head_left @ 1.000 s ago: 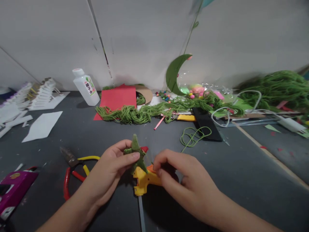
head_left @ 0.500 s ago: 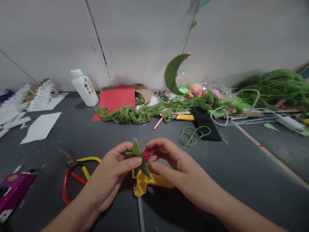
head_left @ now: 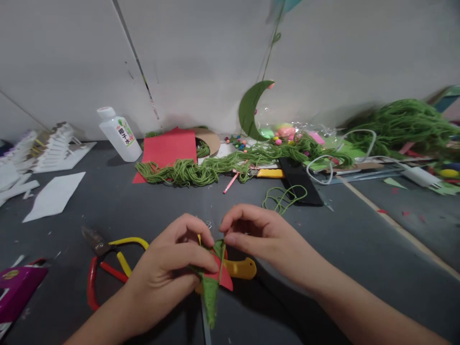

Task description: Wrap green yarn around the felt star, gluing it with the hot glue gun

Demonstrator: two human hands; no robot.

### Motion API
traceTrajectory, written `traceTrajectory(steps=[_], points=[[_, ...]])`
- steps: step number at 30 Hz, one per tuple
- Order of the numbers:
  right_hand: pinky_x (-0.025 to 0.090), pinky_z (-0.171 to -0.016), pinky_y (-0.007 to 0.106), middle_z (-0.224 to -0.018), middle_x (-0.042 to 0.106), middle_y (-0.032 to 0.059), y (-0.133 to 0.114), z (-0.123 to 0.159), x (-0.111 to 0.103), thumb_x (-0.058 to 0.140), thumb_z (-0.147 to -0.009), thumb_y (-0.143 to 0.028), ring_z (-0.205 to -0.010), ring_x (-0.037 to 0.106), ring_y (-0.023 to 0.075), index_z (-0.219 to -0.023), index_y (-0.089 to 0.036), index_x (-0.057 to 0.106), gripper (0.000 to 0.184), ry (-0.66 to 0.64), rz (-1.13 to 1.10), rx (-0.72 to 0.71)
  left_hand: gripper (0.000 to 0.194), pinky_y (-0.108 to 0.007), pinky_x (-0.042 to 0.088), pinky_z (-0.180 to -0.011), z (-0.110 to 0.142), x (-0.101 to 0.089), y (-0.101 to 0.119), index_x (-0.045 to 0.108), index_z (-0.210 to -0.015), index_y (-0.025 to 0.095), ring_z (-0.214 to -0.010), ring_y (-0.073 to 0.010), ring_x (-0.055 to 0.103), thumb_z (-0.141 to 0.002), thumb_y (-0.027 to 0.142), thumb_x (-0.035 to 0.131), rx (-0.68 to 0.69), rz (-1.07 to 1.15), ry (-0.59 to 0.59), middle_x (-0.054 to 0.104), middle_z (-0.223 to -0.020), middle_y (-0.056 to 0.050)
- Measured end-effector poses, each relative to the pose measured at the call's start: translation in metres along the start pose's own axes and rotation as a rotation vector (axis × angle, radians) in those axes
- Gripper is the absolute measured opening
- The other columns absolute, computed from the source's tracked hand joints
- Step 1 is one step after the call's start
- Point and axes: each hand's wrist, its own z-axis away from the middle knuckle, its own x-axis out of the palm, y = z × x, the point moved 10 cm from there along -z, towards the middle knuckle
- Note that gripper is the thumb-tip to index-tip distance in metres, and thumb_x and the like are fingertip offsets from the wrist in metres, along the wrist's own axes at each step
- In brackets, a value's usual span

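Note:
My left hand (head_left: 179,258) pinches a red star-like piece partly wrapped in green yarn (head_left: 210,297). One wrapped point hangs down below my fingers, and a bare red point (head_left: 225,278) sticks out at its right. My right hand (head_left: 262,235) is closed at the fingertips on a strand of green yarn (head_left: 222,258) that runs down across the piece. Behind and under the piece, a yellow glue gun (head_left: 242,268) lies on the dark table, partly hidden by my left hand. Its grey glue stick (head_left: 205,321) points toward me.
Left of my hands lie snips with red and yellow handles (head_left: 98,244) and a purple object (head_left: 23,285). At the back are a white bottle (head_left: 120,134), red paper (head_left: 168,148), a long yarn bundle (head_left: 190,171) and a green crescent (head_left: 249,112). Loose yarn (head_left: 285,199) lies beyond my right hand.
The star-like piece has turned in my left hand, so a wrapped point now hangs downward and more red shows. My right hand has drawn the yarn strand up. The view has shifted slightly.

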Motion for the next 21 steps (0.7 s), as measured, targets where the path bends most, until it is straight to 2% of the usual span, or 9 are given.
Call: traceTrajectory(steps=[5, 9, 12, 14, 17, 18, 19, 21], points=[[0.039, -0.064, 0.019, -0.077, 0.058, -0.0037, -0.012, 0.001, 0.004, 0.057, -0.078, -0.008, -0.071, 0.051, 0.0088, -0.079, -0.019, 0.061, 0.012, -0.006, 0.144, -0.111, 0.04, -0.017, 0.045, -0.078, 0.002, 0.011, 0.006, 0.057, -0.082, 0.024, -0.085, -0.0084, 0.058, -0.067, -0.01, 0.044, 0.058, -0.046, -0.017, 0.057, -0.089, 0.003], [0.039, -0.063, 0.018, -0.076, 0.058, -0.0038, -0.02, 0.004, 0.006, 0.057, -0.076, -0.005, -0.07, 0.051, 0.0084, -0.078, -0.018, 0.06, 0.014, 0.009, 0.194, -0.166, 0.043, -0.017, 0.046, -0.078, 0.007, 0.019, 0.014, 0.057, -0.101, 0.024, -0.086, -0.0095, 0.058, -0.074, -0.006, 0.043, 0.156, -0.178, -0.03, 0.058, -0.093, 0.0], [0.04, -0.06, 0.019, -0.075, 0.057, -0.0034, -0.02, 0.004, 0.003, 0.057, -0.078, -0.009, -0.067, 0.052, 0.0093, -0.08, -0.019, 0.059, 0.011, 0.022, 0.208, -0.157, 0.039, -0.018, 0.047, -0.075, 0.011, 0.021, 0.016, 0.06, -0.1, 0.024, -0.085, -0.0104, 0.058, -0.077, -0.004, 0.044, 0.208, -0.299, -0.021, 0.057, -0.094, -0.002], [0.043, -0.066, 0.023, -0.081, 0.058, -0.0012, -0.025, 0.005, -0.007, 0.055, -0.079, -0.011, -0.074, 0.055, 0.0116, -0.082, -0.02, 0.058, 0.01, 0.094, 0.254, -0.204, 0.035, -0.019, 0.047, -0.074, 0.011, 0.013, 0.016, 0.061, -0.096, 0.024, -0.085, -0.0112, 0.057, -0.078, -0.003, 0.046, 0.224, -0.37, 0.049, 0.056, -0.093, -0.002], [0.042, -0.079, 0.03, -0.092, 0.057, 0.0035, -0.046, 0.014, -0.021, 0.051, -0.078, -0.009, -0.09, 0.054, 0.0165, -0.08, -0.019, 0.055, 0.011, 0.265, 0.473, -0.364, 0.031, -0.023, 0.047, -0.075, 0.01, -0.009, 0.018, 0.062, -0.094, 0.023, -0.085, -0.0129, 0.056, -0.077, -0.001, 0.05, 0.252, -0.527, 0.218, 0.056, -0.093, -0.002], [0.042, -0.078, 0.03, -0.09, 0.057, 0.0039, -0.049, 0.016, -0.017, 0.049, -0.078, -0.008, -0.088, 0.054, 0.0167, -0.078, -0.019, 0.055, 0.012, 0.253, 0.571, -0.383, 0.03, -0.024, 0.047, -0.075, 0.011, -0.018, 0.018, 0.062, -0.093, 0.022, -0.085, -0.0136, 0.055, -0.076, 0.0, 0.052, 0.26, -0.582, 0.285, 0.057, -0.093, -0.002], [0.042, -0.074, 0.029, -0.086, 0.057, 0.0036, -0.047, 0.015, -0.007, 0.048, -0.078, -0.008, -0.083, 0.054, 0.0164, -0.078, -0.019, 0.055, 0.012, 0.183, 0.668, -0.371, 0.03, -0.026, 0.047, -0.076, 0.012, -0.027, 0.019, 0.063, -0.093, 0.022, -0.085, -0.0143, 0.055, -0.075, -0.001, 0.053, 0.271, -0.624, 0.355, 0.057, -0.093, -0.003], [0.042, -0.068, 0.029, -0.081, 0.057, 0.0036, -0.029, 0.015, 0.021, 0.049, -0.077, -0.009, -0.077, 0.052, 0.0166, -0.081, -0.017, 0.057, 0.013, -0.041, 0.851, -0.304, 0.033, -0.029, 0.047, -0.076, 0.016, -0.041, 0.02, 0.064, -0.093, 0.023, -0.086, -0.0157, 0.055, -0.073, -0.002, 0.055, 0.286, -0.673, 0.456, 0.058, -0.094, -0.003]])
